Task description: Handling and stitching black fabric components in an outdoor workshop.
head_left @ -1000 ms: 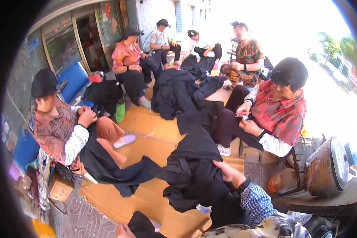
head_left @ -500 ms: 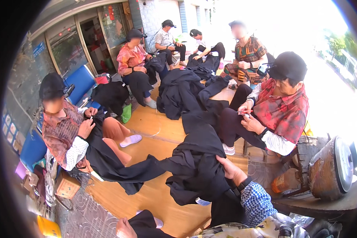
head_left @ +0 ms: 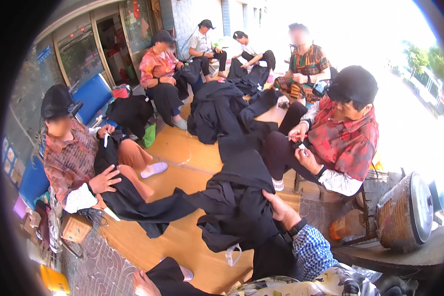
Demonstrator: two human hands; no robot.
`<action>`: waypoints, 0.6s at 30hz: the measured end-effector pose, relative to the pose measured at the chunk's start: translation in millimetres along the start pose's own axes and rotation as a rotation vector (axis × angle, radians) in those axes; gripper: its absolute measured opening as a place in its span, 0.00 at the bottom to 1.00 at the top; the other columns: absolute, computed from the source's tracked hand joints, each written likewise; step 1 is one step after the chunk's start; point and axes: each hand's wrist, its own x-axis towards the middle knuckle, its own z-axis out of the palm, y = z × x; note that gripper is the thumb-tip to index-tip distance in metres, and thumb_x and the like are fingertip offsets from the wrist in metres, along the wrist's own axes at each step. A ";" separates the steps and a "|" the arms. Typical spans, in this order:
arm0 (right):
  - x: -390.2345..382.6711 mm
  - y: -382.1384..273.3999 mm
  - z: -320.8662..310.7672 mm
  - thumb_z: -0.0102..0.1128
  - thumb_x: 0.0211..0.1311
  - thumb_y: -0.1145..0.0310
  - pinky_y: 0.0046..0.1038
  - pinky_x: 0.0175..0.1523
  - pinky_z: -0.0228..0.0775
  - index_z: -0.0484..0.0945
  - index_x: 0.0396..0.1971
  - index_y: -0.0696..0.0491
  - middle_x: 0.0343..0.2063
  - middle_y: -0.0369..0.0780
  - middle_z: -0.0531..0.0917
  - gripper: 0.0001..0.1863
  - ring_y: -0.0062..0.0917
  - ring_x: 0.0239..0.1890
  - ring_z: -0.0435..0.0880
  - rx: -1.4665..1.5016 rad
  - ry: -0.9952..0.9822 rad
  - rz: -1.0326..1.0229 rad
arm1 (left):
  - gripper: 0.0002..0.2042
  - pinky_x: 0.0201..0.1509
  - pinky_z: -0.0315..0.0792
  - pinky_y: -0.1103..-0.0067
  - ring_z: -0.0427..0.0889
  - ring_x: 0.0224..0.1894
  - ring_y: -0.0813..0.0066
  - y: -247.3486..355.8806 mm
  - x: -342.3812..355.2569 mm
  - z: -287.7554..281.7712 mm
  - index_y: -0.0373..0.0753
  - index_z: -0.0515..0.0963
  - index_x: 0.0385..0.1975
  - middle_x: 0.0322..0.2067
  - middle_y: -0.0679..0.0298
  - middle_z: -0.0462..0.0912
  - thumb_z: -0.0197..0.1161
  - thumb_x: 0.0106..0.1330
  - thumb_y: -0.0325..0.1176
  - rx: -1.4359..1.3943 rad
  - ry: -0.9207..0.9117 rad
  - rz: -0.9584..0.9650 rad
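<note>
My right hand (head_left: 281, 209), with a dark band at the wrist, is closed on the right edge of a bunched black garment (head_left: 241, 190). Its folds spread over the orange-brown board and run left toward a seated person's lap. A clear strip (head_left: 233, 255) hangs from the lower folds. At the bottom edge, my left hand (head_left: 144, 284) is partly cut off by the frame. It appears closed on the edge of a smaller black cloth piece (head_left: 168, 276) that lies over my lap; its fingertips are partly hidden.
Several people sit around the board (head_left: 175, 148), most with black garments. The person at right (head_left: 348, 143) holds a small red-handled tool. A large black heap (head_left: 217, 108) lies at the far middle. A lidded round pot (head_left: 404, 212) stands right, a yellow bucket (head_left: 54, 279) lower left.
The view has shifted slightly, so most things sit a little further left. The person at left has lowered and spread one hand. The clear strip shows more. My grip looks the same.
</note>
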 end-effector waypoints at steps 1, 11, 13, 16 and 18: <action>5.2 -5.1 -1.0 0.47 0.62 0.59 0.30 0.55 0.64 0.65 0.50 0.60 0.47 0.41 0.74 0.23 0.29 0.47 0.75 0.015 -0.031 0.013 | 0.06 0.27 0.66 0.67 0.74 0.26 0.55 2.7 0.0 -0.2 0.38 0.71 0.27 0.23 0.56 0.73 0.53 0.60 0.33 -0.004 -0.006 -0.007; 4.8 -0.7 6.3 0.50 0.61 0.62 0.30 0.57 0.63 0.60 0.54 0.59 0.52 0.41 0.70 0.25 0.29 0.51 0.71 -0.022 -0.027 -0.017 | 0.10 0.26 0.72 0.74 0.77 0.22 0.66 22.8 13.3 -15.9 0.43 0.77 0.30 0.23 0.61 0.78 0.55 0.60 0.41 0.340 0.047 0.124; 5.9 0.6 6.0 0.50 0.61 0.61 0.31 0.56 0.64 0.61 0.54 0.59 0.51 0.41 0.71 0.25 0.29 0.50 0.72 -0.038 -0.010 -0.021 | 0.10 0.26 0.72 0.74 0.77 0.22 0.66 21.3 12.8 -14.1 0.43 0.77 0.31 0.24 0.61 0.78 0.54 0.60 0.41 0.326 -0.049 0.074; 5.6 2.1 4.3 0.49 0.61 0.62 0.31 0.56 0.64 0.61 0.53 0.59 0.50 0.41 0.71 0.24 0.29 0.50 0.72 -0.030 0.006 -0.018 | 0.11 0.27 0.72 0.73 0.77 0.24 0.65 21.8 11.7 -16.4 0.42 0.77 0.31 0.24 0.60 0.78 0.53 0.61 0.41 0.285 -0.075 0.076; 3.4 0.4 5.3 0.49 0.61 0.62 0.31 0.56 0.64 0.62 0.53 0.59 0.50 0.42 0.72 0.24 0.29 0.50 0.73 -0.024 0.003 -0.034 | 0.11 0.28 0.72 0.74 0.77 0.25 0.65 25.9 12.2 -19.8 0.42 0.77 0.30 0.25 0.60 0.78 0.53 0.61 0.41 0.288 -0.065 0.083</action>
